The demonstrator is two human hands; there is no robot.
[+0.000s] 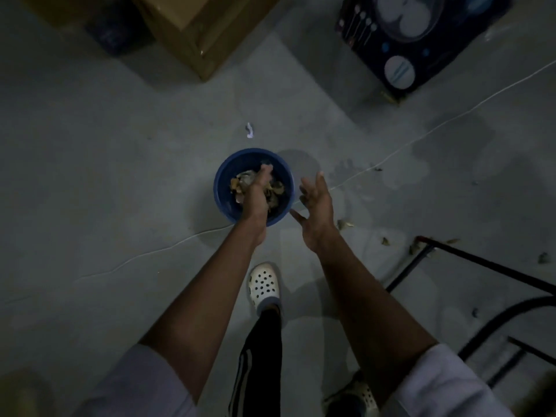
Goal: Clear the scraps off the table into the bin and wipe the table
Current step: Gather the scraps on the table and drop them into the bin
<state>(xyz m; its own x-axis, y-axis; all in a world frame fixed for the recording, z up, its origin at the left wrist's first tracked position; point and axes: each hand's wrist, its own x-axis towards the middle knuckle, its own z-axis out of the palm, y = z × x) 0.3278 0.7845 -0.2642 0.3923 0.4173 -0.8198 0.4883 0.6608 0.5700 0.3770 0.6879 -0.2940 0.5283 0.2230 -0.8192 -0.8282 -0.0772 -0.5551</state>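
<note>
A round blue bin (224, 188) stands on the grey floor below me, with brownish scraps (275, 189) lying inside it. My left hand (258, 194) hangs over the bin's opening with its fingers straight and nothing in them. Just to the right of the bin's rim is my right hand (316, 203), its fingers spread and empty. A few loose scraps (346, 224) lie on the floor to the right of the bin. The table top is out of view.
A white cable (421, 136) runs across the floor past the bin. Black metal legs (481, 266) stand at the right. A cardboard box (198, 34) and a dark printed box (421, 40) sit at the back. A small scrap of paper (249, 130) lies beyond the bin.
</note>
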